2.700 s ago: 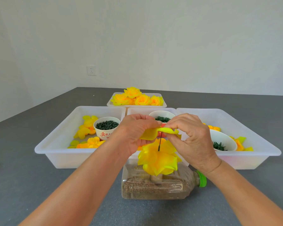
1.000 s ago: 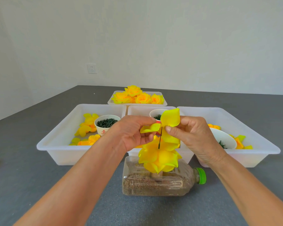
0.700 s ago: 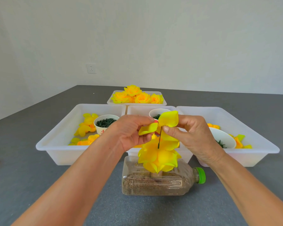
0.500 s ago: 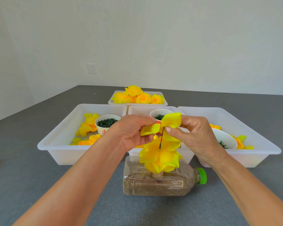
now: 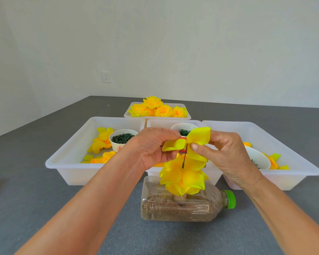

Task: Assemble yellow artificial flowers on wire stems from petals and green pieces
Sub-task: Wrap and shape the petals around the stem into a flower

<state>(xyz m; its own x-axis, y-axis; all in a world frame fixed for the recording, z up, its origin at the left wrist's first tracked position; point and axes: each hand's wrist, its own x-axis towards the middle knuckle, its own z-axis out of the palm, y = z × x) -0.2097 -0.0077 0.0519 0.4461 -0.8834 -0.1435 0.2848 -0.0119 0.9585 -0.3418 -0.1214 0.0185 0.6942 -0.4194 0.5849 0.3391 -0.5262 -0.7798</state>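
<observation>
A thin dark wire stem (image 5: 184,156) stands upright over a plastic bottle (image 5: 182,207) that lies on its side, filled with brown grains. Stacked yellow petal layers (image 5: 182,178) sit low on the stem. At the stem's top, a new yellow petal piece (image 5: 198,136) is threaded on. My left hand (image 5: 151,147) pinches its left lobe. My right hand (image 5: 226,153) pinches the right side, thumb pressed beside the wire.
Three white trays stand behind: the left tray (image 5: 66,162) holds loose petals and a cup of green pieces (image 5: 122,138), the middle tray a second cup (image 5: 182,128), the right tray (image 5: 291,173) a bowl and petals. A far tray holds finished flowers (image 5: 157,109).
The petal piece, flat between both hands 2.7 s ago, now has its right lobe raised upright on the stem. Over the last second both hands have barely moved.
</observation>
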